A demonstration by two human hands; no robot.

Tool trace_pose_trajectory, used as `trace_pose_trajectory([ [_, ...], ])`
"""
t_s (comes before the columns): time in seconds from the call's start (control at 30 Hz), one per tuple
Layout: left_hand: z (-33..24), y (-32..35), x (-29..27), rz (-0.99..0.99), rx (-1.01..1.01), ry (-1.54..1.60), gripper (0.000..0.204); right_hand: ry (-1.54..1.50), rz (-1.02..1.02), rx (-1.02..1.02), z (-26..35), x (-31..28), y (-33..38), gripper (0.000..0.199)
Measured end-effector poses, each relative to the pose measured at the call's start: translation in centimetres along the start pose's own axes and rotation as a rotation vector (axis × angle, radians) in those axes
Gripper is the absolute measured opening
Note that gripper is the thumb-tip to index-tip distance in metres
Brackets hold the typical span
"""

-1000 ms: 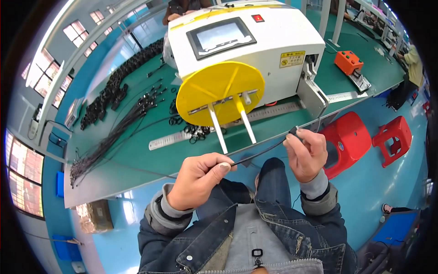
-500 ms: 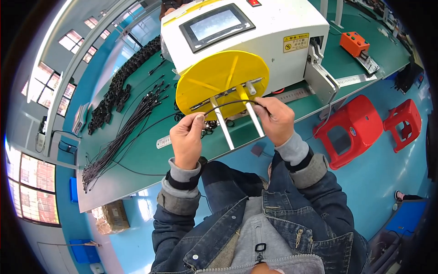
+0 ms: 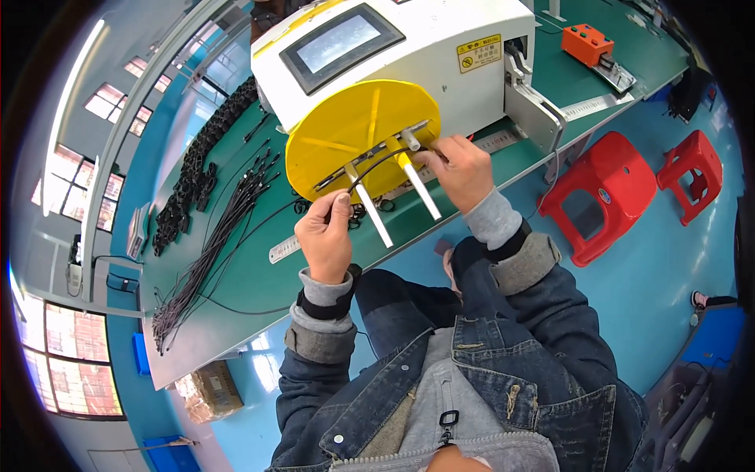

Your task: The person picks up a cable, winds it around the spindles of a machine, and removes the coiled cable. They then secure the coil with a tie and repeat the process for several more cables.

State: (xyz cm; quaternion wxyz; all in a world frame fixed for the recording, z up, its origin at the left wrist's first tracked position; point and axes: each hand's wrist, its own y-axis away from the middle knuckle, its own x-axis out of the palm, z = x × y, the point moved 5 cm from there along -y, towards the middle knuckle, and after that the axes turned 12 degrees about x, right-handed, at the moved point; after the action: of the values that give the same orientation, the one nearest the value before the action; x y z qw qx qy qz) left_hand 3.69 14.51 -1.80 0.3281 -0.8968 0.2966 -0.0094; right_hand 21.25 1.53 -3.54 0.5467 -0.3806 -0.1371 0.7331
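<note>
A black cable (image 3: pixel 373 167) is stretched between my hands, crossing the two metal rods that stick out from a yellow disc (image 3: pixel 334 114). My left hand (image 3: pixel 329 236) pinches it just left of the left rod (image 3: pixel 377 220). My right hand (image 3: pixel 462 175) grips its other part, right of the right rod (image 3: pixel 425 197), which has a yellow sleeve near its base. From my left hand the cable trails left toward a bundle of black cables (image 3: pixel 220 244). The disc is mounted on the front of a white machine (image 3: pixel 417 71) with a screen (image 3: pixel 338 49).
Coiled black cables (image 3: pixel 185 177) lie in a row along the left of the green table (image 3: pixel 259 275). A metal ruler (image 3: pixel 285 249) lies by its front edge. An orange control box (image 3: pixel 588 46) sits far right. Red stools (image 3: pixel 621 197) and a cardboard box (image 3: pixel 211 392) are on the floor.
The view has shifted, so the machine appears further left. Both hands have come slightly closer to the disc with the cable, which now lies nearer the bases of the rods.
</note>
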Motion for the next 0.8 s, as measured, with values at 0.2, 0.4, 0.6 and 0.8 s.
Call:
trace_pose_trajectory([
  [0.2,0.0,0.7,0.0,-0.007,-0.023,0.023,0.015,-0.142,0.050,0.089,-3.6,-2.0,4.9,0.009],
  [0.4,-4.4,0.7,-0.2,0.080,0.402,-0.413,0.014,-0.096,0.251,0.251,-6.1,-3.5,9.4,0.010],
  [0.6,-5.7,1.6,-0.7,0.087,0.456,-0.563,0.018,-0.139,0.404,0.324,-5.6,-3.0,11.3,0.011],
  [0.8,-5.4,2.8,-0.7,0.117,0.394,-0.535,0.019,-0.171,0.511,0.314,-5.0,-2.1,12.0,0.010],
])
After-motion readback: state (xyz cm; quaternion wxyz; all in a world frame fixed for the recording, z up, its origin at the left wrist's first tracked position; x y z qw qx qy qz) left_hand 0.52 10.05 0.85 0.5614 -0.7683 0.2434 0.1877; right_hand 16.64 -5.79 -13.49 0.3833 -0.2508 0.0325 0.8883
